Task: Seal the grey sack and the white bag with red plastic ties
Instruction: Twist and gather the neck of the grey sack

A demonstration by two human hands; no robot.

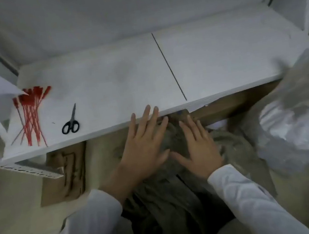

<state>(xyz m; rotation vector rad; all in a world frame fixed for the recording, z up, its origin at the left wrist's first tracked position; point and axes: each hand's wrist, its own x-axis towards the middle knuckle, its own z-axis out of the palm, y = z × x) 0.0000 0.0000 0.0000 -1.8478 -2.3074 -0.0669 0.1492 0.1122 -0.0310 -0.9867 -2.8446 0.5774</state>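
Both hands lay flat with straight, spread fingers on the grey sack (173, 194), below the front edge of the white desk (125, 85): the left hand (143, 144) and the right hand (200, 146) side by side. The red ties (31, 115) lay on the desk's left part, beside black scissors (70, 123). The white bag (298, 121) stood to the right.

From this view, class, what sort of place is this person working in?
Probably a packing or storeroom bench: red plastic ties and scissors on a white worktop, grey sack below.
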